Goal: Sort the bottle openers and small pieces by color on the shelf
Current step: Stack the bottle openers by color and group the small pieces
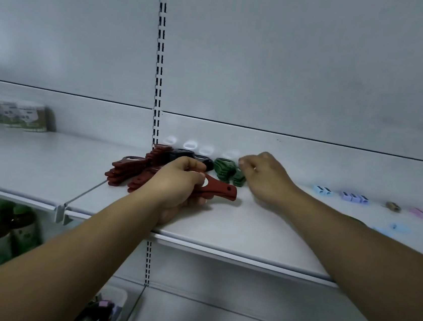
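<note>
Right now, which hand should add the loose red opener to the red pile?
Left: the left hand grips that red bottle opener beside the red pile; the right hand is by the green openers.

On the white shelf [223, 230], red bottle openers [124, 171] are piled at the left, with black openers [187, 155] and green openers [224, 169] stacked beside them. Blue pieces [322, 191], purple pieces [355, 198] and a pink piece [419, 212] are spread farther right.

Head-worn view faces forward, slightly down; shelf [250, 228] close.
</note>
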The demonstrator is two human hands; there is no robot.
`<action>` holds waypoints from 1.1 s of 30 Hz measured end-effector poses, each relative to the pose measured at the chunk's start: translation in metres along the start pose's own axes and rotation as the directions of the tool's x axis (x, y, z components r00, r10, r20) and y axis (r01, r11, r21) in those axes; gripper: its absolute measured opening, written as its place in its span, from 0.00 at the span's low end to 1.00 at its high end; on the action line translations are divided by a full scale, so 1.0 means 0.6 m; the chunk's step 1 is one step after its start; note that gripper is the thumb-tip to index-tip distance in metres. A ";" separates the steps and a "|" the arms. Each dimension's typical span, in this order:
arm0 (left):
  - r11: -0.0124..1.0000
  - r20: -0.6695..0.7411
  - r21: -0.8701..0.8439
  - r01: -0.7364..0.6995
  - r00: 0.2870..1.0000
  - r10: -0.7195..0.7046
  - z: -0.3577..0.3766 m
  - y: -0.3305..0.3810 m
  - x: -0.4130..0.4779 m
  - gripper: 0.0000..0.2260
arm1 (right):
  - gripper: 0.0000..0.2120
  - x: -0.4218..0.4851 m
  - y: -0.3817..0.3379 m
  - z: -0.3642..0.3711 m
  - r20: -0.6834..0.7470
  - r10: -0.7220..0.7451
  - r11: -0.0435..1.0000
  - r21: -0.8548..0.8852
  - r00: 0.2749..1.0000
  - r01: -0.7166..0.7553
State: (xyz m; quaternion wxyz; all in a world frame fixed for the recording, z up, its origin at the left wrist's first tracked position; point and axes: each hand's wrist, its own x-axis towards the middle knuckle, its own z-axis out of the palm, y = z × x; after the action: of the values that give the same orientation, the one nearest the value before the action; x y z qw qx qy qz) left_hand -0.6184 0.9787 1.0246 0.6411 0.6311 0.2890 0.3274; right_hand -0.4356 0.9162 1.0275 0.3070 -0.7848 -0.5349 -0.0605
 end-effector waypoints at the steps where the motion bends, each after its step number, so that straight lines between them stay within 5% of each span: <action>1: 1.000 -0.006 -0.005 -0.006 1.000 0.006 -0.001 0.000 0.000 0.08 | 0.16 -0.011 -0.013 -0.013 0.018 -0.049 0.997 0.068 0.999 0.048; 6: 1.000 -0.021 0.005 -0.029 0.999 0.029 -0.003 0.009 -0.003 0.07 | 0.23 -0.066 -0.061 -0.030 0.334 -0.307 0.915 -0.153 0.891 0.373; 11: 0.997 -0.020 0.063 -0.046 0.999 0.047 -0.024 0.030 -0.019 0.04 | 0.18 -0.076 -0.081 -0.007 0.226 -0.358 0.912 -0.123 0.906 0.391; 13: 0.963 -0.036 0.257 -0.077 0.995 0.089 -0.042 0.038 -0.025 0.07 | 0.16 -0.076 -0.086 0.001 0.190 -0.372 0.910 -0.119 0.909 0.397; 16: 0.696 -0.102 0.687 -0.207 0.921 0.375 -0.097 0.043 -0.029 0.08 | 0.13 -0.078 -0.090 0.012 0.232 -0.294 0.929 -0.159 0.927 0.334; 19: 0.478 -0.134 0.854 -0.203 0.802 0.582 -0.176 0.037 -0.020 0.12 | 0.13 -0.083 -0.095 0.026 0.268 -0.217 0.921 -0.262 0.939 0.288; 25: 0.494 0.030 0.853 -0.169 0.960 0.278 -0.241 -0.005 -0.011 0.28 | 0.13 -0.069 -0.131 0.044 0.086 -0.126 0.973 -0.186 0.988 0.140; 33: 0.451 0.186 0.839 -0.305 0.940 0.287 -0.235 0.003 -0.016 0.22 | 0.12 -0.026 -0.227 0.104 -0.012 -0.231 0.944 -0.245 0.973 0.221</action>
State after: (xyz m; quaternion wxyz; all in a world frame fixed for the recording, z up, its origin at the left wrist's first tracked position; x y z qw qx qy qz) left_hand -0.7352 1.0587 1.0207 0.1799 0.9074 0.2927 0.2420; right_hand -0.5761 0.9701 1.0275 0.2107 -0.7485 -0.6037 -0.1758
